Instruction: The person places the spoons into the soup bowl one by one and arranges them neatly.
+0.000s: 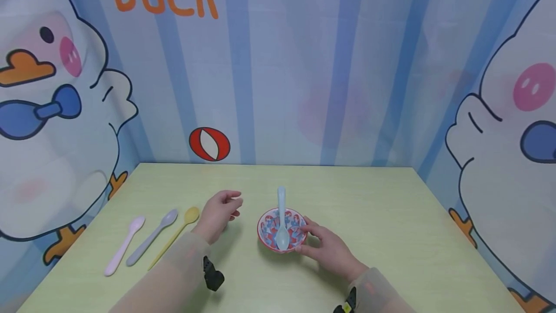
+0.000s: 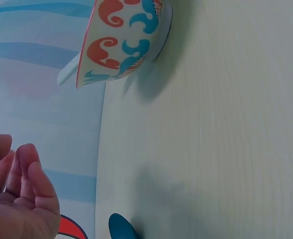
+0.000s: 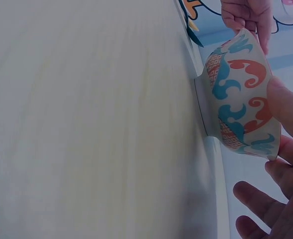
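Note:
A small bowl [image 1: 268, 243] with a red rim and a red, blue and white pattern stands upright on the table. Inside it leans a light blue spoon [image 1: 282, 216], its handle sticking up past the far rim. My right hand [image 1: 327, 249] holds the bowl's right side at the rim between thumb and forefinger; its other fingers [image 3: 258, 201] stand apart from the bowl in the right wrist view. To the left of the bowl, my left hand [image 1: 220, 214] hovers over the table with loosely curled fingers and nothing in them.
Left of the left hand lie three spoons side by side: yellow [image 1: 178, 232], greyish purple [image 1: 152, 238] and pink [image 1: 125, 246]. The pale table [image 1: 378, 206] is backed by a blue striped cloth [image 1: 286, 62] with printed ducks.

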`<state>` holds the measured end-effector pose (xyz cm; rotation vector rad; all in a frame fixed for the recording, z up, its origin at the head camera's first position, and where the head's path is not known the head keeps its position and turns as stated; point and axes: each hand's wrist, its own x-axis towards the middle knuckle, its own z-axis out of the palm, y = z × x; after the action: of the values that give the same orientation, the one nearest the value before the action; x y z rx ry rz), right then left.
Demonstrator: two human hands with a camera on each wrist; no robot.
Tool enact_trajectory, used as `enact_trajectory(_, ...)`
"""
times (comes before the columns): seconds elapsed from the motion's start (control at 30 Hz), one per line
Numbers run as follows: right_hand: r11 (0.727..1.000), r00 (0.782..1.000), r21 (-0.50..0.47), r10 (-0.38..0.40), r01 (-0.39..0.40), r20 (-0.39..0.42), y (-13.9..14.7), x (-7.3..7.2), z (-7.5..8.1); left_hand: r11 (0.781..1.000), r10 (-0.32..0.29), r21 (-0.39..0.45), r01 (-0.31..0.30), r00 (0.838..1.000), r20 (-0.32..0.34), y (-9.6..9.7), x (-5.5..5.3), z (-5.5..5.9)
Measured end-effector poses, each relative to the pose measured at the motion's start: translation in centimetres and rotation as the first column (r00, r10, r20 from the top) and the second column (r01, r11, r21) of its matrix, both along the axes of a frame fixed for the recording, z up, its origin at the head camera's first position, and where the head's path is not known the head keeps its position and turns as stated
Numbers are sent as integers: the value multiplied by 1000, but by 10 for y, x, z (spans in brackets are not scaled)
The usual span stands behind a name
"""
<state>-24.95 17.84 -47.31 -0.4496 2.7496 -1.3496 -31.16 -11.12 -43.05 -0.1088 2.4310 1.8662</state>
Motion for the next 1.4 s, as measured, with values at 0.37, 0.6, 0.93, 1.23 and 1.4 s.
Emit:
enact_trajectory(0.37, 1000, 1000, 13, -2, 2, -5, 1, -1, 0, 1000, 18, 19, -18, 1000, -3, -8, 15, 1)
enact_trajectory(0.6, 1000, 1000, 15, 4, -4, -3, 1, -1, 0, 1000, 23, 19, -23, 1000, -9, -14, 25, 1)
enact_trajectory(0.93, 1000, 1000, 13, 27, -27, 0, 2, -2, 0, 997, 29, -76, -28, 1000, 0, -39, 42, -4)
enact_trajectory(1.23, 1000, 1000, 19, 25, -25, -15, 3, -1, -3, 990, 56, -131, -55, 998, 2, -61, 54, -10)
enact_trajectory(1.4, 999, 999, 16, 31, -31, -17, 4, -1, -3, 969, 82, -234, -81, 997, -6, -75, 60, -14)
